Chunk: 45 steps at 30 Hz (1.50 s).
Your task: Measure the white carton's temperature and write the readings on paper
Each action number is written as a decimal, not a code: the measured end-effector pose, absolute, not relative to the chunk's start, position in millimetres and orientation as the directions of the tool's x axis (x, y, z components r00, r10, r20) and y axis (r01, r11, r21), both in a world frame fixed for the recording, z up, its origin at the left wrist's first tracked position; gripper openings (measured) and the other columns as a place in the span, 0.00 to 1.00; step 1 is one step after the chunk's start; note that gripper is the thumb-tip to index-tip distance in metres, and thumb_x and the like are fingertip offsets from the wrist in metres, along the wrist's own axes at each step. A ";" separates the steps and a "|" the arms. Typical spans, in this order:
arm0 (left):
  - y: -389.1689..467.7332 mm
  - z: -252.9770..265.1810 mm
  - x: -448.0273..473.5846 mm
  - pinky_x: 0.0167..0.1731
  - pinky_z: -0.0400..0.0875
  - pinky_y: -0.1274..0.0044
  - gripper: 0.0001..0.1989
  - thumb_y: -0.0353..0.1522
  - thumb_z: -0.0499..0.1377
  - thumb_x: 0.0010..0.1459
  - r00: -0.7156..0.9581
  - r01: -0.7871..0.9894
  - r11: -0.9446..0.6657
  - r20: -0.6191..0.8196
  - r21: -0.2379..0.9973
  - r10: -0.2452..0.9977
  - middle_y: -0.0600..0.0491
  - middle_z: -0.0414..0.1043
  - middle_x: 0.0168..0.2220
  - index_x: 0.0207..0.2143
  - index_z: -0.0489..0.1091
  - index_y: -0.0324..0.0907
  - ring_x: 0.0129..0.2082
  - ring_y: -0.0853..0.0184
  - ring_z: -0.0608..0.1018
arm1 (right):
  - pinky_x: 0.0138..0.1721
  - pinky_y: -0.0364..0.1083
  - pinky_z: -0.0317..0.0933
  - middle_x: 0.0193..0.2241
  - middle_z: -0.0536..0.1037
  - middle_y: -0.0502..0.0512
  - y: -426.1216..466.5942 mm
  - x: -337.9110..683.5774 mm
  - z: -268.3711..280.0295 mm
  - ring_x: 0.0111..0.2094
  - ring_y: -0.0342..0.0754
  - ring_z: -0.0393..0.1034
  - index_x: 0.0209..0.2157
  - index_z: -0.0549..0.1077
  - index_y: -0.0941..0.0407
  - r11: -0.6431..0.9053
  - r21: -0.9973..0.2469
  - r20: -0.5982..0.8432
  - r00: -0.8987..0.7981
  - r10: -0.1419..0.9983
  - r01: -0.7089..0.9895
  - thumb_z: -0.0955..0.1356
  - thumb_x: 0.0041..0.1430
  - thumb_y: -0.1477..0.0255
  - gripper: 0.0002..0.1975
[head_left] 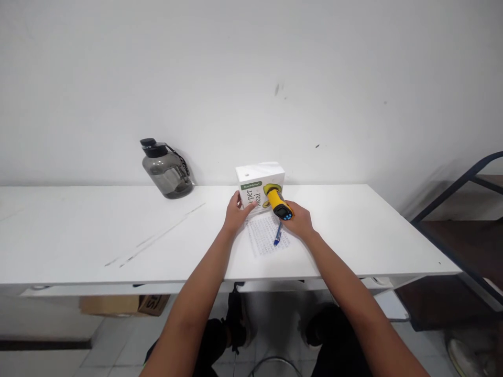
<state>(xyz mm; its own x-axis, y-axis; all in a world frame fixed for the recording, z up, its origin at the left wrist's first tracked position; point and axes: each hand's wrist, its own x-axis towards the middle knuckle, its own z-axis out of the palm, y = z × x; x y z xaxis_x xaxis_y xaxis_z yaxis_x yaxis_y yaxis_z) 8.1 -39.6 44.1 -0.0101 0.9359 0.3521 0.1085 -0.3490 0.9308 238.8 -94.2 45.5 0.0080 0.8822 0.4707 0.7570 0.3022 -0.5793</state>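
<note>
A white box (257, 180) with a green label and dark lettering stands upright at the back of the white table (78, 235). My left hand (236, 213) grips the box's left side. My right hand (301, 220) holds a yellow handheld thermometer gun (277, 201), its nozzle aimed at the front of the box. A blue pen (277, 234) also sits in my right hand, pointing down over a printed sheet of paper (265, 235) that lies flat in front of the box.
A smoky grey water jug (167, 168) with a black cap leans against the wall at the back left. A cardboard box (123, 305) sits under the table. A dark metal rack (463, 209) stands to the right.
</note>
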 end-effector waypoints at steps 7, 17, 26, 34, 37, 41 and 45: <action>-38.9 42.3 7.2 0.58 0.72 0.63 0.30 0.41 0.71 0.51 -0.011 0.120 -0.363 0.366 0.924 0.930 0.46 0.74 0.55 0.54 0.68 0.45 0.56 0.58 0.77 | 0.51 0.50 0.69 0.50 0.82 0.55 -93.1 240.4 43.6 0.50 0.56 0.77 0.53 0.76 0.52 0.323 -0.591 0.470 -0.010 0.883 0.739 0.71 0.54 0.65 0.23; -37.5 41.4 7.3 0.56 0.74 0.64 0.30 0.42 0.71 0.50 0.010 0.103 -0.375 0.376 0.921 0.927 0.46 0.74 0.53 0.54 0.69 0.46 0.55 0.57 0.78 | 0.49 0.51 0.69 0.48 0.83 0.54 -93.5 239.8 46.1 0.48 0.57 0.78 0.50 0.77 0.51 0.292 -0.609 0.446 0.013 0.895 0.737 0.70 0.54 0.63 0.21; -38.0 41.5 7.2 0.57 0.73 0.63 0.29 0.41 0.71 0.50 -0.021 0.141 -0.363 0.369 0.921 0.929 0.47 0.73 0.53 0.53 0.70 0.46 0.54 0.58 0.77 | 0.46 0.51 0.68 0.43 0.83 0.54 -94.4 239.0 47.6 0.44 0.56 0.77 0.48 0.76 0.51 0.323 -0.696 0.448 0.036 0.893 0.641 0.70 0.53 0.62 0.19; -31.3 38.1 1.1 0.52 0.74 0.66 0.24 0.41 0.71 0.50 -0.130 0.217 -0.295 0.327 0.931 0.936 0.47 0.75 0.50 0.47 0.71 0.45 0.49 0.60 0.78 | 0.39 0.50 0.67 0.31 0.80 0.53 -89.4 238.8 55.3 0.35 0.53 0.73 0.39 0.73 0.52 0.121 -0.884 0.321 0.396 0.860 0.452 0.69 0.52 0.52 0.20; -29.3 37.3 -0.8 0.50 0.74 0.66 0.23 0.42 0.71 0.50 -0.156 0.215 -0.277 0.313 0.936 0.937 0.48 0.76 0.49 0.46 0.70 0.45 0.48 0.60 0.78 | 0.38 0.49 0.65 0.30 0.78 0.52 -87.4 243.3 59.5 0.35 0.54 0.72 0.35 0.70 0.51 0.022 -0.914 0.251 0.520 0.817 0.406 0.68 0.52 0.52 0.18; -27.6 36.6 -1.8 0.49 0.74 0.66 0.24 0.42 0.71 0.49 -0.182 0.229 -0.254 0.298 0.940 0.937 0.47 0.76 0.49 0.46 0.70 0.44 0.47 0.60 0.78 | 0.38 0.49 0.64 0.31 0.77 0.52 -86.4 248.7 62.5 0.35 0.53 0.71 0.33 0.68 0.50 -0.025 -0.939 0.193 0.587 0.787 0.343 0.69 0.52 0.53 0.16; -26.6 36.0 -2.2 0.48 0.75 0.66 0.25 0.43 0.71 0.49 -0.205 0.235 -0.237 0.286 0.943 0.936 0.46 0.76 0.49 0.46 0.70 0.44 0.46 0.60 0.79 | 0.38 0.49 0.63 0.30 0.77 0.52 -86.6 250.2 62.9 0.35 0.52 0.70 0.31 0.66 0.50 -0.045 -0.954 0.149 0.598 0.788 0.297 0.69 0.53 0.54 0.15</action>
